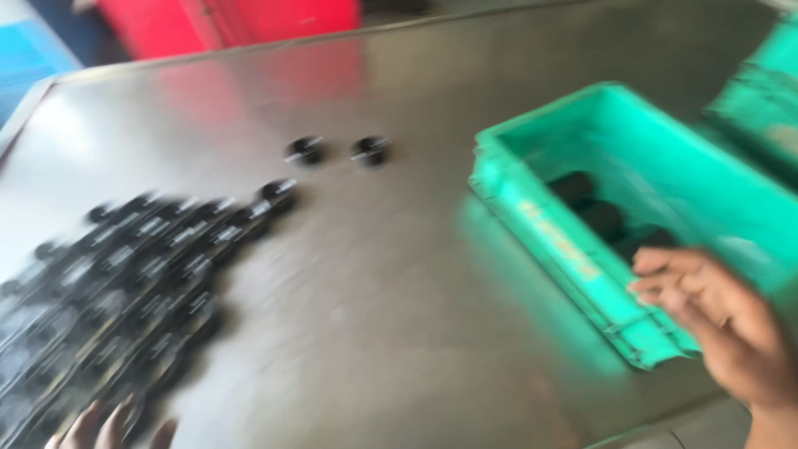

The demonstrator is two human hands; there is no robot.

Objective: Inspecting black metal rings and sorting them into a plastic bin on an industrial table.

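Observation:
The view is blurred by motion. A pile of several small black round parts lies on the left of a steel table. Two of these parts sit apart further back. My left hand shows only its fingertips at the bottom edge, resting at the pile's near side. My right hand hovers over the near corner of a green plastic crate, fingers apart, nothing in it. A few black parts lie inside the crate.
A second green crate stands at the far right. A red bin is behind the table's far edge. Blue flooring shows at the upper left.

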